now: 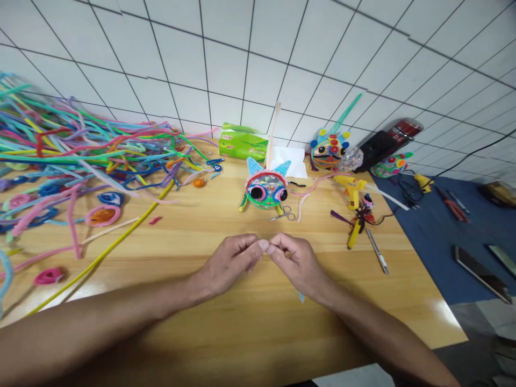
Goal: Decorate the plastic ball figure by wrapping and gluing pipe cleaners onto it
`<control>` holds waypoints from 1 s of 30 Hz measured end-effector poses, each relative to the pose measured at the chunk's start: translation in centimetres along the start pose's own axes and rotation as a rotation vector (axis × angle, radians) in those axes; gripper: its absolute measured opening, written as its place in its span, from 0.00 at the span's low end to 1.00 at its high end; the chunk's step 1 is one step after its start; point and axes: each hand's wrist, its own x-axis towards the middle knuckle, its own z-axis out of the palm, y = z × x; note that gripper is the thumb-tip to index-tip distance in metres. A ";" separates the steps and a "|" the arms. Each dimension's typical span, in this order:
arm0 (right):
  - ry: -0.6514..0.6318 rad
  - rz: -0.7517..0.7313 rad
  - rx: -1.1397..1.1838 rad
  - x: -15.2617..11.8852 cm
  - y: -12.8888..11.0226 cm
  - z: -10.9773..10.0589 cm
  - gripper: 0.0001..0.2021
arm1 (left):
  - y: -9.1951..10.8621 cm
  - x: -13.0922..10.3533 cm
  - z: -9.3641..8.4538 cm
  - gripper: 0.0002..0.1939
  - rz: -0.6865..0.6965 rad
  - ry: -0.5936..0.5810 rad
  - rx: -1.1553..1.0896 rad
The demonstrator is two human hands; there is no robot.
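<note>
My left hand [237, 258] and my right hand [293, 263] meet over the middle of the wooden table [226, 333], their thumbs and fingers pinched together. A short light-blue end [301, 297], seemingly of a pipe cleaner, pokes out below my right hand; the rest is hidden behind that hand. What my left fingertips pinch cannot be made out. Just beyond both hands stands a craft figure [266, 192] with light-blue fuzzy ears, big black-and-pink eyes and a green lower part. Small scissors [285, 215] lie in front of it.
Pipe cleaners [105, 145] are heaped at the left; one long yellow one [121, 239] runs toward me. At the back are a green tissue pack [244, 144] and another decorated figure [328, 151]. A yellow glue gun [352, 189] and a pen-like tool [377, 251] lie right.
</note>
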 end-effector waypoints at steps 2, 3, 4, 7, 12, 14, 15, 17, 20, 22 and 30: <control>-0.008 -0.047 -0.101 0.2 0.1 -0.2 0.15 | -0.2 0.3 -0.2 0.30 -0.005 -0.007 0.006; -0.010 -0.072 -0.141 0.2 0.3 -0.2 0.14 | -0.3 0.4 -0.3 0.29 -0.004 -0.016 0.011; -0.011 -0.095 -0.171 0.3 0.4 -0.3 0.12 | -0.3 0.5 -0.3 0.29 -0.005 -0.020 0.014; 0.014 -0.138 -0.218 0.5 0.8 -0.7 0.07 | -0.3 0.7 -0.3 0.28 -0.029 0.002 0.007; 0.077 -0.097 -0.198 1.0 0.6 -2.5 0.10 | -0.3 1.2 -0.6 0.27 -0.076 0.011 -0.054; 0.109 -0.065 -0.165 1.3 0.5 -3.2 0.10 | -0.6 1.5 -0.7 0.28 -0.086 0.006 -0.065; 0.125 -0.048 -0.144 1.4 0.6 -3.5 0.10 | -0.8 1.6 -0.7 0.29 -0.093 0.006 -0.072; 0.150 -0.025 -0.107 1.6 0.7 -3.6 0.11 | -1.2 1.8 -0.7 0.31 -0.095 0.020 -0.097; 0.155 -0.043 -0.088 1.6 1.1 -3.2 0.11 | -1.5 2.1 -0.8 0.34 -0.065 0.055 -0.133; 0.136 -0.056 -0.082 1.6 1.2 -2.9 0.11 | -1.5 2.1 -0.9 0.34 -0.051 0.058 -0.111; 0.123 -0.118 -0.167 2.3 1.9 -3.8 0.12 | -1.4 2.1 -1.1 0.30 -0.041 0.033 0.047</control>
